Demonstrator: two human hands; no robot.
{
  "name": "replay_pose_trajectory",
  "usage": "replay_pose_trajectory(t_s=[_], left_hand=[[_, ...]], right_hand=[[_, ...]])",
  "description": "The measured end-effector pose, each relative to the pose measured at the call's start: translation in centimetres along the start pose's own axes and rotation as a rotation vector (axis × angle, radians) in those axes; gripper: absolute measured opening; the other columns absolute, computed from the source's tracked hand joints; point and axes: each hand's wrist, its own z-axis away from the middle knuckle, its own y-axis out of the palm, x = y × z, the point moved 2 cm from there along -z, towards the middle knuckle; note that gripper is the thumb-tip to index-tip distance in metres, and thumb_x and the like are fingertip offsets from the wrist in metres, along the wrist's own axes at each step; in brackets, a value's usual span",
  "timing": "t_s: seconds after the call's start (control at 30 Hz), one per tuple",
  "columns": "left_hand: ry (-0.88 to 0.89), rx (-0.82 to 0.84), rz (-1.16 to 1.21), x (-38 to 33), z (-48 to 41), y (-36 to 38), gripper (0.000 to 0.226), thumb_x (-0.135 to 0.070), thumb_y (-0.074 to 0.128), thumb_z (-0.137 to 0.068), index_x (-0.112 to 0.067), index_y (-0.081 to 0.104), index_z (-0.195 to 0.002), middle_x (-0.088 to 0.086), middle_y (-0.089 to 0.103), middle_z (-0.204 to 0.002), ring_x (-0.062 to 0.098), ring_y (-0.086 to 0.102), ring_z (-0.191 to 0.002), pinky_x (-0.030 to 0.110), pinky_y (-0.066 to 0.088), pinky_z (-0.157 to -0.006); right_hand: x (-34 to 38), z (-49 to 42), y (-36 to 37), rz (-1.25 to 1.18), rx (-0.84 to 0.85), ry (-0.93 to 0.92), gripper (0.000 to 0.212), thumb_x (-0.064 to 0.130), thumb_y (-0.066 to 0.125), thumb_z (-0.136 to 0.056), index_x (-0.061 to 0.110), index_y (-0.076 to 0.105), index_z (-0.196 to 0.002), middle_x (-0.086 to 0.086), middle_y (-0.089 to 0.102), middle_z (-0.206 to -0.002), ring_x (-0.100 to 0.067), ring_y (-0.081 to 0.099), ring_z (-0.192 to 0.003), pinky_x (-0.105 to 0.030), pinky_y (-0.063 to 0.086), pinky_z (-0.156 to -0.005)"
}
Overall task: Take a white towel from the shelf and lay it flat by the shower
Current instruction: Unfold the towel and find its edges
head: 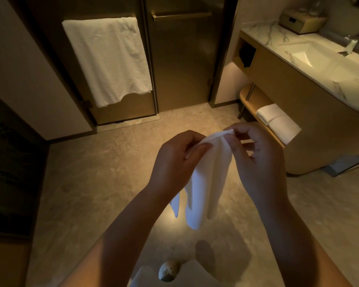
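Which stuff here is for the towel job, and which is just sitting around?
For the job: small towel, left hand, right hand, shelf, shower door.
Just there: hanging towel, folded towels, sink, tap, box.

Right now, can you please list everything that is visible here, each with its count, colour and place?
held towel: one, white, hanging from both hands over the floor
hanging towel: one, white, on the left glass door's bar
folded towels: two, white, on the low shelf under the vanity
glass doors: two, dark, straight ahead
sink: one, pale marble, right counter
faucet: one, silver, behind the sink
box: one, tan, counter's far end
floor: beige stone
left hand: pinching the towel's top
right hand: fingers gripping the towel's top edge
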Motion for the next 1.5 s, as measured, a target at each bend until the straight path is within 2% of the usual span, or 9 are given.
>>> replay_pose_trajectory(t_s=[0.33,0.47,0.57,0.67,0.77,0.93,1.13,1.4,1.5], left_hand=[[-0.109,0.028,-0.011,3.3,1.4,-0.2,0.008,-0.032,0.060,-0.087,-0.032,0.067,-0.089,-0.021,0.067,-0.084,-0.002,0.060,-0.082,0.008,0.039,-0.061],[-0.128,-0.018,0.061,3.0,1.3,-0.9,0.009,-0.031,0.062,-0.086,-0.036,0.069,-0.083,-0.021,0.069,-0.082,-0.001,0.063,-0.079,0.014,0.046,-0.068],[-0.068,-0.015,0.002,2.0,0.9,-1.0,0.012,-0.029,0.061,-0.086,-0.039,0.067,-0.081,-0.024,0.067,-0.085,-0.004,0.061,-0.082,0.007,0.042,-0.069],[-0.027,0.007,-0.031,1.1,0.7,-0.6,0.010,-0.028,0.061,-0.086,-0.034,0.069,-0.085,-0.026,0.066,-0.081,-0.007,0.059,-0.083,0.006,0.041,-0.070],[0.031,0.032,-0.079,0.4,0.5,-0.5,0.011,-0.029,0.059,-0.085,-0.030,0.069,-0.089,-0.029,0.062,-0.080,-0.009,0.057,-0.085,0.005,0.040,-0.072],[0.047,0.047,-0.090,-0.1,0.4,-1.1,0.015,-0.025,0.060,-0.084,-0.036,0.067,-0.090,-0.035,0.062,-0.083,-0.009,0.058,-0.085,0.006,0.041,-0.071],[0.083,0.054,-0.129,-0.2,0.8,-1.7,0.016,-0.028,0.061,-0.083,-0.036,0.066,-0.096,-0.032,0.062,-0.082,-0.009,0.058,-0.085,0.005,0.040,-0.071],[-0.050,0.074,-0.188,2.0,1.6,-2.9,0.020,-0.017,0.064,-0.083,-0.034,0.069,-0.092,-0.030,0.064,-0.086,-0.008,0.059,-0.085,0.005,0.040,-0.070],[-0.095,0.090,-0.226,2.2,1.5,-2.7,0.017,-0.020,0.061,-0.085,-0.035,0.069,-0.090,-0.029,0.065,-0.083,-0.007,0.059,-0.083,0.007,0.040,-0.069]], right_hand=[[-0.2,-0.3,-2.0,-0.070,-0.183,0.049,0.009,0.026,0.050,-0.095,0.025,0.058,-0.101,0.016,0.056,-0.094,-0.007,0.057,-0.090,-0.028,0.048,-0.074],[-1.2,-0.3,-3.1,-0.164,-0.258,0.153,0.012,0.030,0.052,-0.092,0.041,0.057,-0.095,0.017,0.059,-0.091,-0.007,0.058,-0.088,-0.031,0.048,-0.072],[-2.2,-0.1,-3.4,-0.079,-0.162,0.216,0.019,0.031,0.054,-0.089,0.039,0.057,-0.107,0.018,0.059,-0.102,-0.007,0.058,-0.096,-0.032,0.050,-0.078],[-2.0,0.4,-2.4,0.184,0.078,0.110,0.038,0.031,0.058,-0.088,0.033,0.050,-0.126,0.018,0.052,-0.111,-0.005,0.052,-0.100,-0.028,0.044,-0.081],[-1.0,1.1,-1.0,0.342,0.209,0.008,0.037,0.039,0.054,-0.086,0.026,0.059,-0.120,0.010,0.061,-0.112,-0.009,0.056,-0.099,-0.029,0.044,-0.082],[-0.5,1.4,-0.5,0.305,0.275,-0.004,0.030,0.040,0.058,-0.085,0.022,0.067,-0.108,0.010,0.065,-0.094,-0.006,0.058,-0.084,-0.025,0.046,-0.072],[0.2,0.7,-0.8,0.280,0.106,-0.064,0.015,0.024,0.059,-0.088,0.019,0.070,-0.098,0.005,0.068,-0.089,-0.011,0.061,-0.081,-0.034,0.051,-0.070],[-0.5,-0.2,-3.0,0.195,-0.037,-0.033,0.015,0.019,0.056,-0.088,0.025,0.066,-0.098,0.020,0.057,-0.092,0.002,0.052,-0.088,-0.016,0.041,-0.075],[-1.1,-0.3,-4.2,0.165,-0.085,0.038,0.019,0.022,0.056,-0.088,0.039,0.061,-0.095,0.035,0.054,-0.090,0.012,0.050,-0.089,-0.013,0.037,-0.072]])
